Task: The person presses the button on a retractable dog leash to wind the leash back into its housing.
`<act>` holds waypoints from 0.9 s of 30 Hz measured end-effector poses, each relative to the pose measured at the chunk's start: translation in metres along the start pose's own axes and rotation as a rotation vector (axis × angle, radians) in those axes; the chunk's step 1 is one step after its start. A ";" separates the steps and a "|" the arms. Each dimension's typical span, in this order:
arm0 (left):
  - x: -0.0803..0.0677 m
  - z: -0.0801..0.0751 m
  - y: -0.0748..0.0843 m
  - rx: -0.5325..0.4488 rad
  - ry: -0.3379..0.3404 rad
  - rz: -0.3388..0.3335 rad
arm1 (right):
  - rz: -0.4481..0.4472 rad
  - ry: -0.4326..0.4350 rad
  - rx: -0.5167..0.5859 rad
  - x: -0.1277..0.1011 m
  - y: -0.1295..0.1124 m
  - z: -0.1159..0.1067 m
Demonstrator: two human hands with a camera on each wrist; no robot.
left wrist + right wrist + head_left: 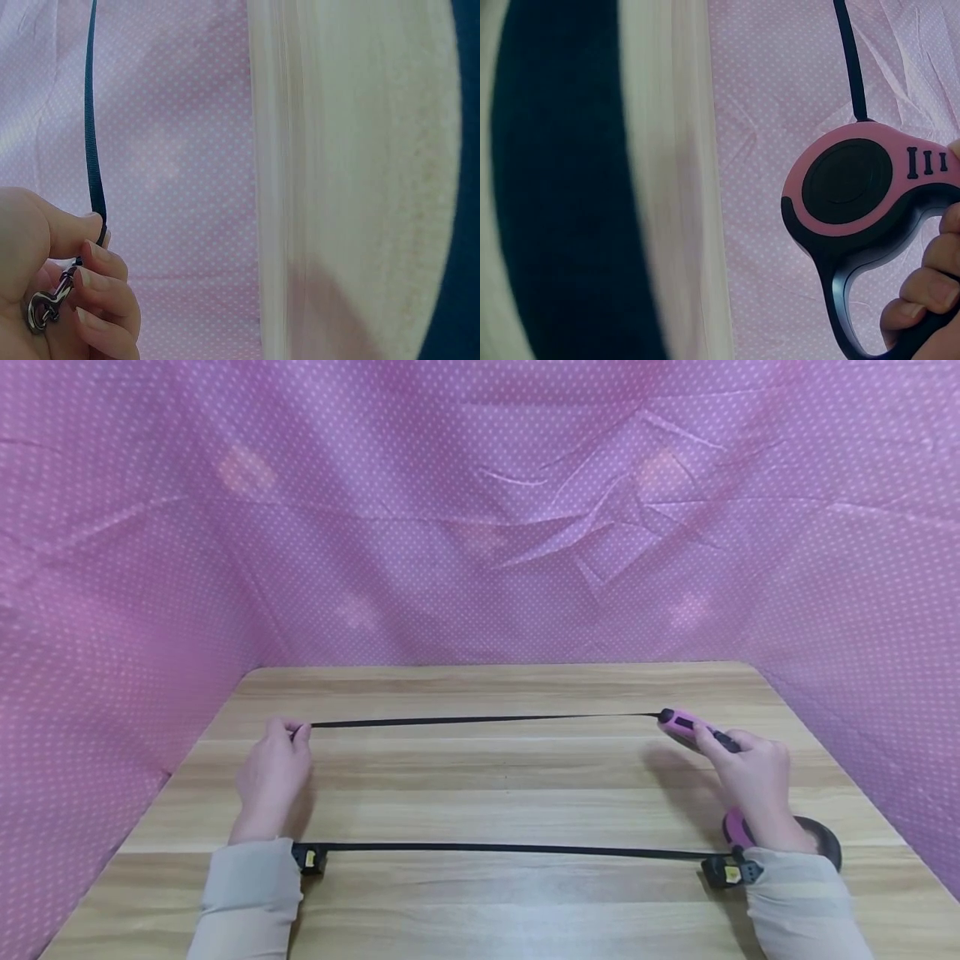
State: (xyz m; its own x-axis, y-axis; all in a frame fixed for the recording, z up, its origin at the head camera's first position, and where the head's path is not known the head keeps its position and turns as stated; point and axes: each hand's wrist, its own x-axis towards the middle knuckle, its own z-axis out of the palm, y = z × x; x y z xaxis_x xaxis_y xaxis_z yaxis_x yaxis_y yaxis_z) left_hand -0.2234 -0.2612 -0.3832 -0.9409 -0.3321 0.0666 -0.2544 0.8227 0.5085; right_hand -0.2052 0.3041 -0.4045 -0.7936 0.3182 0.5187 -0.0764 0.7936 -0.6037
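Surface: pale wood-grain table [495,777]
Leash: pink-and-black plastic retractable leash casing [847,184], above the table's right side
Right hand [753,777]: fingers wrapped round the casing's loop handle
Strap: flat black strap [465,721], stretched from the casing to above the table's left side
Left hand [273,777]: pinches the strap's end there, shiny metal clasp [54,304] against its palm
Second black strap [510,849]: across the table's nearer half
Pink-and-black rounded object [737,828]: table's right, partly hidden
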 end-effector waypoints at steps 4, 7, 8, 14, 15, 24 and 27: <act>0.001 0.001 0.001 0.005 0.015 0.005 | 0.021 -0.014 0.000 0.000 -0.001 0.000; 0.003 0.002 0.001 0.008 0.012 0.005 | 0.009 -0.013 0.000 0.000 -0.002 0.000; 0.003 0.003 0.001 0.008 0.010 0.005 | 0.003 -0.011 0.000 0.000 -0.002 0.001; 0.004 0.004 0.000 0.007 0.011 0.005 | -0.015 0.004 0.003 0.000 -0.001 0.003; 0.004 0.004 0.000 0.008 0.013 0.007 | -0.013 0.003 0.004 0.000 -0.001 0.003; 0.002 0.005 0.003 0.020 -0.001 0.023 | -0.020 -0.018 -0.003 -0.001 -0.001 0.005; 0.002 0.006 0.005 0.018 0.003 0.032 | -0.031 -0.021 -0.007 -0.001 -0.002 0.006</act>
State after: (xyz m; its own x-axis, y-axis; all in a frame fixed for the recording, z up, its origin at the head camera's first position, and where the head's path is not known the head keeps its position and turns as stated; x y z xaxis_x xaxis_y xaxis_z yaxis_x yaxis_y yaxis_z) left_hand -0.2280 -0.2549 -0.3857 -0.9481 -0.3065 0.0849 -0.2279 0.8410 0.4907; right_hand -0.2081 0.2991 -0.4069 -0.8031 0.2830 0.5243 -0.0965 0.8066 -0.5831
